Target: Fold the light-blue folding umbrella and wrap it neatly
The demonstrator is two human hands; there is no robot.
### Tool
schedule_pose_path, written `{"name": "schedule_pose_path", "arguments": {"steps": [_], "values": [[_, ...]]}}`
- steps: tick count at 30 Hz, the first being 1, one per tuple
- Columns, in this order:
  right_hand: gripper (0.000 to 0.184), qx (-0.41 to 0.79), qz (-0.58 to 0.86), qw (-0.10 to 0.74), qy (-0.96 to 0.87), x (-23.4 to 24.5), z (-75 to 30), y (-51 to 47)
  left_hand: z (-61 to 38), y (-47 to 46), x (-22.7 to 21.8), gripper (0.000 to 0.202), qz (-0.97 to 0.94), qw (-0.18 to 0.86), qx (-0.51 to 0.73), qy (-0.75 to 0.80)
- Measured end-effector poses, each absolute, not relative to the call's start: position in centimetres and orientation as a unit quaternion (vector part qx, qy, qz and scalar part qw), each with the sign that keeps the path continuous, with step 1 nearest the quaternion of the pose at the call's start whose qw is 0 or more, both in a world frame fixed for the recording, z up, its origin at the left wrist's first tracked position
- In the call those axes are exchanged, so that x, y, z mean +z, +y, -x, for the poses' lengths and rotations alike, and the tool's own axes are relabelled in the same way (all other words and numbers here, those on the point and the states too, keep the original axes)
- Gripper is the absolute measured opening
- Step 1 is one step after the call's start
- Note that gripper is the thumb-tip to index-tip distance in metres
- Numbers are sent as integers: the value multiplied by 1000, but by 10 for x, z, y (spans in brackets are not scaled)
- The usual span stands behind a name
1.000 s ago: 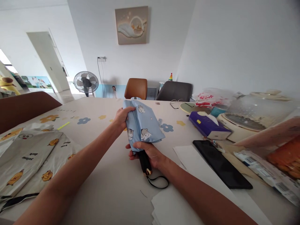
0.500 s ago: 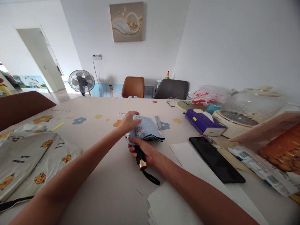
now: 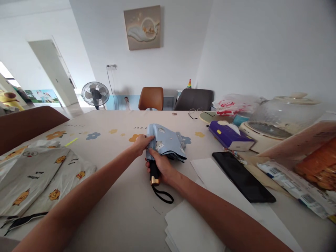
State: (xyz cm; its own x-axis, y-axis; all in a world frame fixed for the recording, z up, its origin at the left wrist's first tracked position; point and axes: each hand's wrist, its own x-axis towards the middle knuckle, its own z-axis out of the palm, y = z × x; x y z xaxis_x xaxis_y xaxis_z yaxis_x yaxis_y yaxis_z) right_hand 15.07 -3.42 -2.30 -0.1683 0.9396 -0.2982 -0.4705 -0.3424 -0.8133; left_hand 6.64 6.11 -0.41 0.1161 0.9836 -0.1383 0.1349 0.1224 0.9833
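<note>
A light blue folding umbrella (image 3: 169,140) with white cartoon prints is partly gathered, its loose cloth fanning to the right. Its black handle (image 3: 154,171) has a gold end and a black wrist loop that hangs toward me. My right hand (image 3: 162,166) is wrapped round the top of the handle and the lower cloth. On the umbrella's left side, my left hand (image 3: 143,143) pinches the cloth near its edge, fingertips partly hidden. A grey closing strap (image 3: 180,138) sticks out along the right of the cloth.
White paper sheets (image 3: 194,224) and a black phone (image 3: 243,176) lie at the right, near a purple tissue box (image 3: 229,134) and a glass jar (image 3: 286,112). A printed cloth bag (image 3: 44,171) lies at the left. Eyeglasses (image 3: 195,112) rest at the far edge.
My left hand has moved down from the umbrella's top to its left edge. More of the blue cloth shows, and the handle has turned more upright. The view has shifted slightly.
</note>
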Motion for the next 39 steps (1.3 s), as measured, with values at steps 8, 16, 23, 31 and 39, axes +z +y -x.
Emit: {"name": "schedule_pose_path", "arguments": {"steps": [8, 16, 23, 31, 39], "values": [[26, 622, 493, 433, -427, -20, -144, -48, -58, 51, -2, 31, -377, 722, 386, 433], [35, 763, 348, 434, -329, -18, -151, -45, -59, 47, 2, 20, -336, 741, 389, 432], [38, 783, 288, 468, -293, -18, -148, -45, -58, 41, -2, 36, -296, 811, 284, 418], [23, 778, 349, 436, -289, -22, -147, -44, -59, 46, -10, 40, -356, 809, 284, 371], [13, 781, 364, 458, -219, -19, -153, -40, -60, 50, -6, 31, -561, 454, 439, 535]]}}
